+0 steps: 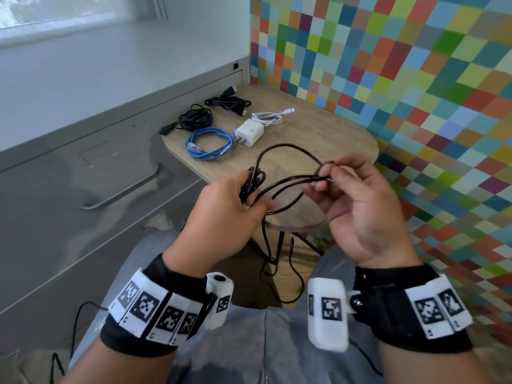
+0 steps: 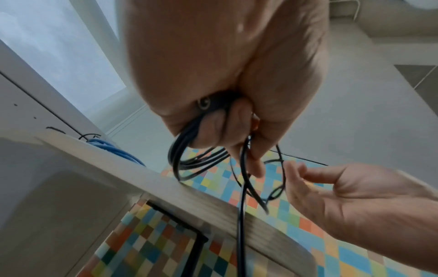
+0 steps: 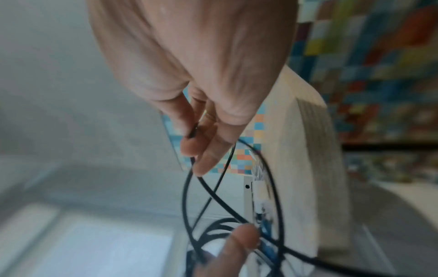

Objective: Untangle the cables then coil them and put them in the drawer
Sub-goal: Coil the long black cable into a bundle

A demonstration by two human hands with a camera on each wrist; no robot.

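Note:
A thin black cable (image 1: 288,151) runs in loops between both hands above the near edge of the small wooden table (image 1: 332,139). My left hand (image 1: 232,200) grips a bunch of its coils (image 2: 182,155) in a fist, with a round plug end (image 2: 204,102) showing inside the palm. My right hand (image 1: 346,189) pinches a loop of the same cable (image 3: 193,131) between thumb and fingers. The cable's loose tail (image 1: 277,273) hangs down past the table edge toward the floor. The grey cabinet's drawer (image 1: 83,176) with a metal handle (image 1: 124,187) stands closed on the left.
On the table lie a coiled blue cable (image 1: 209,144), two coiled black cables (image 1: 194,119) (image 1: 230,102), and a white charger (image 1: 249,131) with its white cable (image 1: 270,116). A multicoloured checkered wall (image 1: 415,79) bounds the right and back.

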